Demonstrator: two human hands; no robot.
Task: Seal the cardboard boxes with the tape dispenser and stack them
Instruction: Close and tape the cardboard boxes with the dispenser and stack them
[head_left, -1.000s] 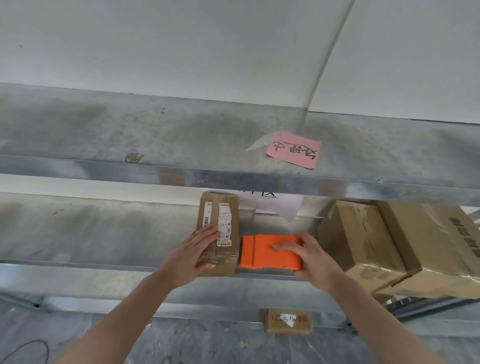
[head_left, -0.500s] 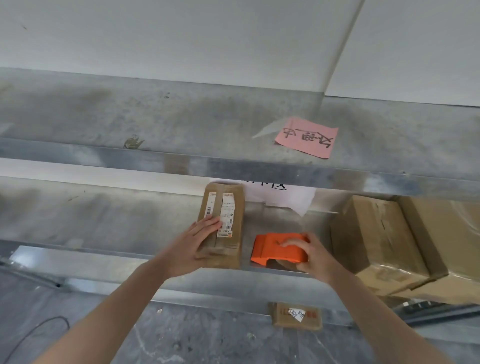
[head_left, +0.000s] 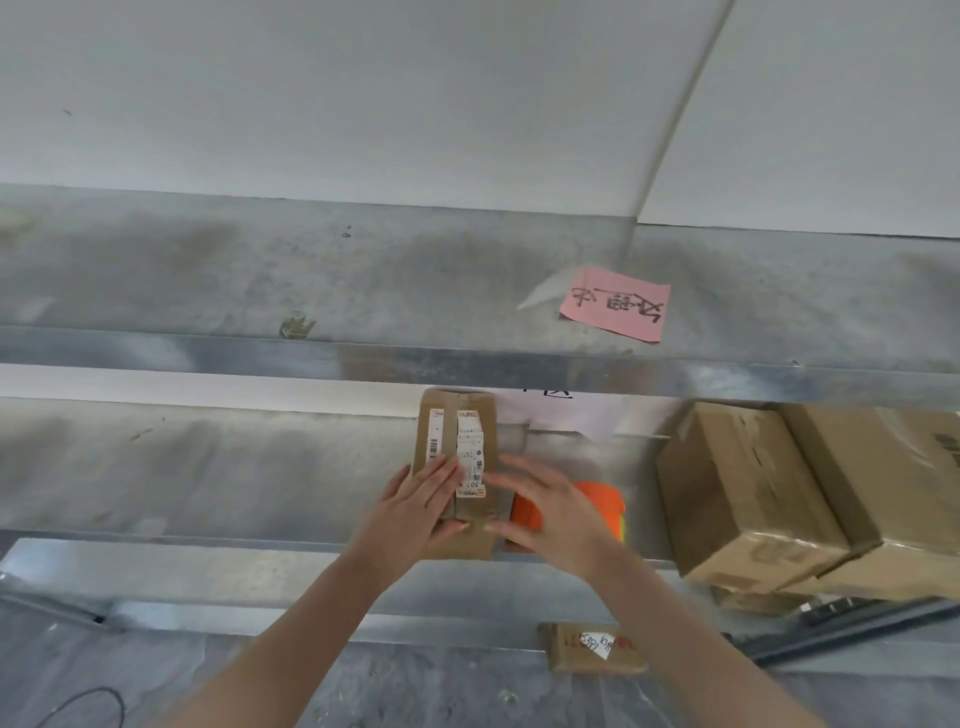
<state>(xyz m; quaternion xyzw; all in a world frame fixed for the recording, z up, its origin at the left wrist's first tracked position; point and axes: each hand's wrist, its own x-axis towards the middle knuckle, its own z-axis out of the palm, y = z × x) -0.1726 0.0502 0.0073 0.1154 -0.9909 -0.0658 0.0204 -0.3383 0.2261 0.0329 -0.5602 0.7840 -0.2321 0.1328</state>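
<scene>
white wall (head_left: 363, 93), metal shelves (head_left: 208, 270), grey floor (head_left: 415, 686)

A second ago the right hand (head_left: 550, 512) lay on the orange tape dispenser (head_left: 605, 501); it has let go and moved left onto the small labelled box (head_left: 457, 418), its fingers spread across the near end beside the left hand (head_left: 415, 506). The dispenser, flat on the shelf (head_left: 208, 467) before, now looks turned and is half hidden behind the right hand.
</scene>
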